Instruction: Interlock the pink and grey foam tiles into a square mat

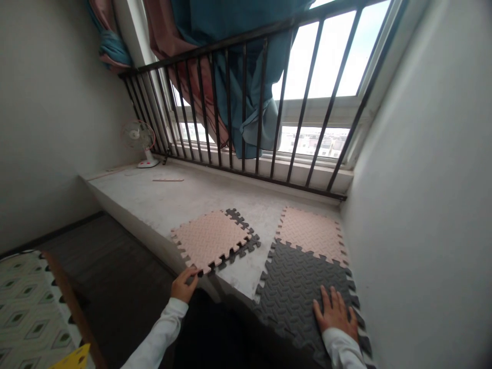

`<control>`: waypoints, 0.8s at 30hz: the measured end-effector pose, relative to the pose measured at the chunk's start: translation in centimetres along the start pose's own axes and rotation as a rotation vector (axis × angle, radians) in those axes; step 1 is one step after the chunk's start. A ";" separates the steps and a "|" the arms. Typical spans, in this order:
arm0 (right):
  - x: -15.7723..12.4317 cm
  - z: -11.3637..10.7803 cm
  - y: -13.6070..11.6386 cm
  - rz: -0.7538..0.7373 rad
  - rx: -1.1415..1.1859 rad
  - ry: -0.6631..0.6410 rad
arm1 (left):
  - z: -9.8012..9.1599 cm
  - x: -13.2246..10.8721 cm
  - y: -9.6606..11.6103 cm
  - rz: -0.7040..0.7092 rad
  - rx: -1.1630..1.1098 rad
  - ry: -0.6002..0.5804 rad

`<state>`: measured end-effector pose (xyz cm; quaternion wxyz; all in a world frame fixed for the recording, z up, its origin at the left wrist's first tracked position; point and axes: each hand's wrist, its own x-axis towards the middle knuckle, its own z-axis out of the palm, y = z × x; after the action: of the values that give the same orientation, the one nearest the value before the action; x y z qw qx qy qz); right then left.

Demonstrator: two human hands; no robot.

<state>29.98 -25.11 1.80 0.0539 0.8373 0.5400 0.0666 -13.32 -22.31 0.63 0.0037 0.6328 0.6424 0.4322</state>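
Note:
My left hand (185, 285) pinches the near corner of a pink foam mat tile (213, 237) with jigsaw edges. Beneath that tile a dark grey tile (246, 246) shows along its right and far edges. My right hand (335, 311) lies flat, fingers spread, on another dark grey foam mat tile (295, 287) beside the right wall. At its far side this grey tile meets a second pink tile (311, 233), their toothed edges together. A strip of bare ledge lies between the two groups of tiles.
The pale window ledge (130, 192) ends in a drop to the dark floor (111, 261). Black railings (244, 107) and curtains stand behind it. A small fan (146, 148) and a thin strip (168, 180) are at the far left. A patterned surface (31, 307) is lower left.

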 end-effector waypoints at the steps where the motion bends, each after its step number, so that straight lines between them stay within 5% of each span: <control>1: 0.0 -0.1 0.0 -0.001 0.000 -0.007 | 0.1 -0.4 -0.2 0.018 0.014 -0.008; 9: 0.0 0.4 0.1 -0.002 -0.011 0.023 | -0.2 -2.8 -0.6 0.120 0.035 -0.046; 18: 0.1 0.5 0.2 -0.007 0.039 0.030 | 1.1 0.8 -1.4 0.028 0.169 -0.211; 24: 0.0 0.2 0.1 -0.003 0.017 0.030 | 2.0 1.6 -0.1 -0.007 0.266 -0.212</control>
<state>30.17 -25.15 1.61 0.0388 0.8358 0.5426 0.0744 -12.61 -19.89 0.14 -0.0107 0.6674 0.6922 0.2744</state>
